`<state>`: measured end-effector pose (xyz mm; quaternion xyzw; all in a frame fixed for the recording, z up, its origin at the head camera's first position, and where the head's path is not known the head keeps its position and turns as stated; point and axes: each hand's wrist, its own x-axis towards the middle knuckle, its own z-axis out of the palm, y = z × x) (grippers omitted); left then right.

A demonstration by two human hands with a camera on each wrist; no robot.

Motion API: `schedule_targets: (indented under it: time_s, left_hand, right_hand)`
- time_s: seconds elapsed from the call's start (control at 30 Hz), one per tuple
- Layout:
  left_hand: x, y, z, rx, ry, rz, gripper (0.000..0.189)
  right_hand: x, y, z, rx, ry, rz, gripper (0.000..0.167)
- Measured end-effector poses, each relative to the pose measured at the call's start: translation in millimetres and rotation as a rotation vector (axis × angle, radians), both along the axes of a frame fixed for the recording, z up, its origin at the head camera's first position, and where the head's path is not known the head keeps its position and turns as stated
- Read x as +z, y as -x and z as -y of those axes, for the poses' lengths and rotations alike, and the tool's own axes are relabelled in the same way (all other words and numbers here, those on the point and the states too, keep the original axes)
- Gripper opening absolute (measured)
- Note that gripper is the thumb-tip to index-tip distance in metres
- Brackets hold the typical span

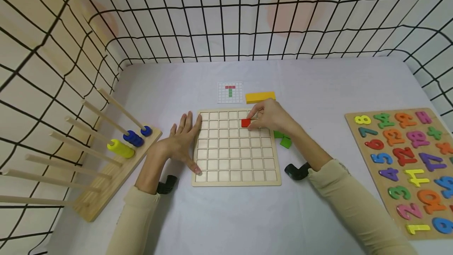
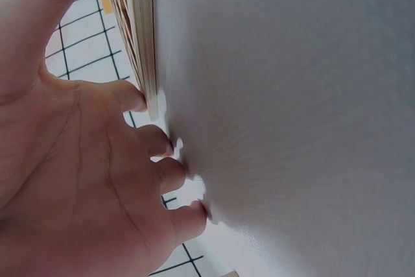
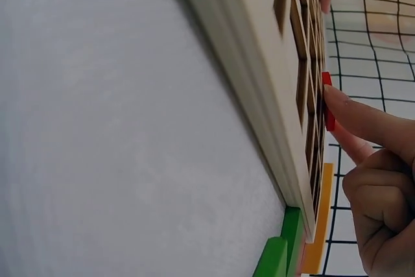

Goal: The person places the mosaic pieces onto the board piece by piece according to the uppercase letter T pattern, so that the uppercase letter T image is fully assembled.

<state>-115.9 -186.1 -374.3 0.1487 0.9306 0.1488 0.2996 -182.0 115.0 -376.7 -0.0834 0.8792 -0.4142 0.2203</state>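
Observation:
A wooden grid board (image 1: 230, 148) lies flat on the white cloth, its square cells bare apart from the piece in hand. My right hand (image 1: 270, 115) pinches a small red square tile (image 1: 245, 123) between thumb and fingertips over the board's upper right part; the right wrist view shows the tile (image 3: 328, 100) tilted at the grid surface. Fingers spread, my left hand (image 1: 178, 143) rests along the board's left edge, thumb on its lower left corner. In the left wrist view, that palm (image 2: 84, 167) faces the camera and the fingertips reach the cloth beside the board.
Green tiles (image 1: 286, 142) lie right of the board, partly behind the right wrist. Beyond it are a yellow block (image 1: 260, 97) and a card (image 1: 230, 92) with a red-and-green T pattern. A peg stand (image 1: 116, 168) with beads stands left; a number puzzle (image 1: 400, 172) lies right. Black wire mesh surrounds the table.

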Motion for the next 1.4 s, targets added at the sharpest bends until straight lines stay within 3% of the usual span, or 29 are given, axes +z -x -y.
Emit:
schedule_targets:
  time_s: [0.5,1.03,1.2,1.4]
  left_hand:
    - [-0.1,-1.1,1.6,0.008,-0.017,0.003,0.165]
    - [-1.0,-0.6,3.1,0.007,-0.026,0.004,0.165]
    - [-1.6,0.1,3.1,0.001,-0.036,0.001,0.164]
    - [-1.8,0.1,2.8,-0.006,-0.043,-0.006,0.165]
  right_hand:
    - [-1.2,-0.3,13,-0.034,-0.052,-0.058,0.026]
    - [-7.3,3.6,7,-0.039,0.003,0.029,0.032]
    - [-4.6,3.0,0,-0.051,0.028,0.039,0.031]
    - [4.9,4.0,-27,-0.085,0.045,-0.019,0.031]
